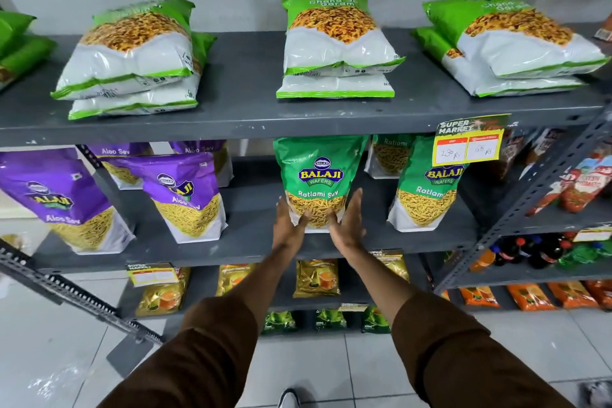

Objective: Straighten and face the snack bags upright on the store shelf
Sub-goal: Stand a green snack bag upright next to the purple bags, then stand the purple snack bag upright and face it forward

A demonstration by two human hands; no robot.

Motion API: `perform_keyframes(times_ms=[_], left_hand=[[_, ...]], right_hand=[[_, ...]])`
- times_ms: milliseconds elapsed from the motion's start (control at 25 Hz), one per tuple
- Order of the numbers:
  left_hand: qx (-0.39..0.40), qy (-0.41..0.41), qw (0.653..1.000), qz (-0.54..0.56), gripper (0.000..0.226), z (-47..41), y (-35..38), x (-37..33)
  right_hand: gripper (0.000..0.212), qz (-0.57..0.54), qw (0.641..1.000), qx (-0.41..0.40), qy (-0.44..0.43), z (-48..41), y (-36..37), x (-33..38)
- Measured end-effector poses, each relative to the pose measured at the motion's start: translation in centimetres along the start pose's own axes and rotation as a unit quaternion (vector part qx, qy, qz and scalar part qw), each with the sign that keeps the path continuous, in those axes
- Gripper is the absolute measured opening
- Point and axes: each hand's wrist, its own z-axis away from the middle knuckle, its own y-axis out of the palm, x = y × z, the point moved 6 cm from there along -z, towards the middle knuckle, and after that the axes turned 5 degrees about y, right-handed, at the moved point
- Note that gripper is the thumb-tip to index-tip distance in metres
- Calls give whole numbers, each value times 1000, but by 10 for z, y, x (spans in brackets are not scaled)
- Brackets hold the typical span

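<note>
- A green Balaji Ratlami Sev bag [318, 180] stands upright on the middle shelf [251, 242], label facing out, its top just under the shelf above.
- The left hand [289, 223] presses flat against the bag's lower left corner; the right hand [347, 222] cups the lower right edge. Both are spread, palms inward, steadying rather than clenching the bag.
- A second Ratlami Sev bag [427, 189] stands to the right, leaning slightly, partly behind a yellow price tag [468, 146].
- A third Ratlami bag [390, 156] sits farther back between them.
- Purple Aloo Sev bags [185, 195] stand to the left, tilted.
- On the top shelf [331, 116], Chana Jor Garam bags [337, 43] lie flat in stacks.
</note>
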Motion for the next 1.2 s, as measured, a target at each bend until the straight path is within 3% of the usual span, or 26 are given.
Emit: perform_keyframes(times_ms=[80,120,240,400,520,640,800,960,1200], left_hand=[[-49,55,997,-15,74,17,-17,-5],[-76,103,991,-25,67,26,-28,-8],[-142,187,971,-47,50,44,-67,-4],[-267,122,956,9,50,46,-136,26],[-357,61,931,43,71,42,-202,59],[-318,17,946,55,88,19,-243,92],[-196,-41,977,71,80,-3,-258,127],[-126,0,989,83,68,-8,-258,130],[-101,38,993,49,74,-3,-256,117]], right_hand=[[68,18,989,-103,-109,35,-6,25],[61,18,978,-112,-173,53,0,40],[49,10,959,-44,-280,81,40,69],[59,-2,980,36,-194,83,95,80],[66,-23,989,131,-71,80,149,85],[67,-1,983,184,-15,87,192,93],[65,-27,983,181,9,101,229,108],[72,-8,989,145,26,111,250,114],[73,-19,993,114,33,114,251,119]])
